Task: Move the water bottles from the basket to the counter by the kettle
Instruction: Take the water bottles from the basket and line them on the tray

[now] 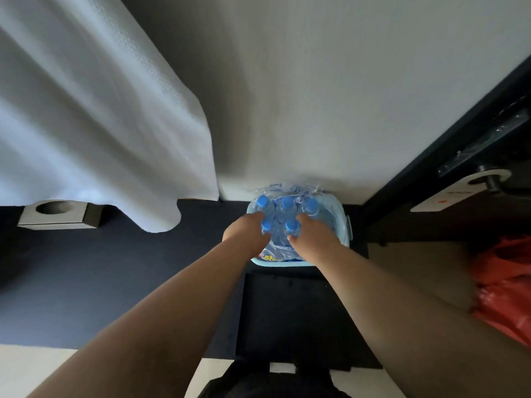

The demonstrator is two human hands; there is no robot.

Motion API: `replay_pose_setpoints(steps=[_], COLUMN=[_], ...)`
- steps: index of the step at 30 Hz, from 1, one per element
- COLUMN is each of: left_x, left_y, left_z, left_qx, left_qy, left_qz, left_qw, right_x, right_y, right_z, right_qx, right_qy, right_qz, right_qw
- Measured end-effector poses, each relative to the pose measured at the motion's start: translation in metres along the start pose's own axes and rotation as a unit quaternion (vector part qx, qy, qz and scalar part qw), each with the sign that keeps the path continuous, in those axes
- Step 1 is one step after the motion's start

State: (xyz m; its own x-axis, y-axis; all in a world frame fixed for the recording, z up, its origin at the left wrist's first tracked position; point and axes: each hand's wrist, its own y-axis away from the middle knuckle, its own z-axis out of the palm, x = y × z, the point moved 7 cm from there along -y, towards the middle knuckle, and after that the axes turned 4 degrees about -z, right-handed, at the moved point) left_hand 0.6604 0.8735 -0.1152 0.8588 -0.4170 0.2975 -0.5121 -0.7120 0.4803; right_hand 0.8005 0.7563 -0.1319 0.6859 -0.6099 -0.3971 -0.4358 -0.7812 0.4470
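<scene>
A light blue basket [343, 219] stands on the dark floor against the white wall. In it stand several clear water bottles [287, 206] with blue caps, in torn plastic wrap. My left hand [244, 229] is closed around the front left bottle [267, 225], fingers wrapped about its neck. My right hand [314, 234] grips the front right bottle [291, 226] the same way. Both bottles are still down in the basket. No kettle or counter is in view.
A white curtain [100, 124] hangs at the left above a square block with a round hole [57, 215]. A dark door with a handle [485, 150] is at the right, and a red plastic bag [505, 285] lies lower right. A dark mat [287, 317] lies below the basket.
</scene>
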Motion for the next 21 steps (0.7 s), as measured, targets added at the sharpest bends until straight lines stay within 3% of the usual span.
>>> replay_pose_setpoints(steps=[7,12,21], left_x=[-0.002,-0.001,0.013], left_y=[-0.027,-0.03,-0.004], left_z=[0.016,0.021,-0.008], left_qx=[0.005,0.015,0.048], left_qy=[-0.017,0.01,0.045], left_qz=[0.022,0.022,0.037], left_qw=[1.0,1.0,0.997], right_x=[-0.008,0.0,-0.013], right_y=[-0.021,-0.024,0.007], right_z=[0.02,0.025,-0.009], right_qx=[-0.004,0.04,0.096], right_qy=[0.004,0.006,-0.028], right_qz=[0.008,0.023,-0.022], right_qw=[1.0,0.999,0.995])
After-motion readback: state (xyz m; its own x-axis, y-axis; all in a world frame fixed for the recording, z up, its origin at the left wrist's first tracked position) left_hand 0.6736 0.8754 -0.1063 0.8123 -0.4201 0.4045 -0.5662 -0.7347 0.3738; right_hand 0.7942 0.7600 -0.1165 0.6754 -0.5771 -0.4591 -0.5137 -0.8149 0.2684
